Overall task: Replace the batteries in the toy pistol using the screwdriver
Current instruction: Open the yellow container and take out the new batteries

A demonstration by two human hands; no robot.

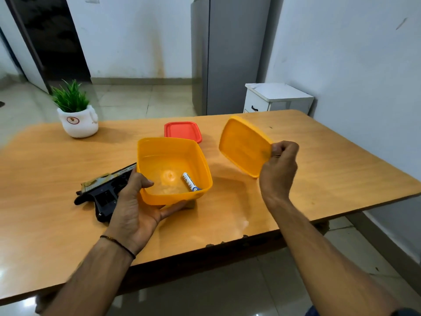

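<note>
Yellow tub held open above the counter, with its lid held off to one side.

The black-and-gold toy pistol lies on the wooden counter, its muzzle end hidden behind the left grip and the square yellow plastic tub. The print on the white-and-blue battery inside the tub is too blurred to read. A red plastic lid or box is partly covered behind the tub. The left grip grasps the tub, thumb on its wall, fingers beneath. The right grip is clenched, pinching a corner of the tilted yellow plastic lid.
</note>
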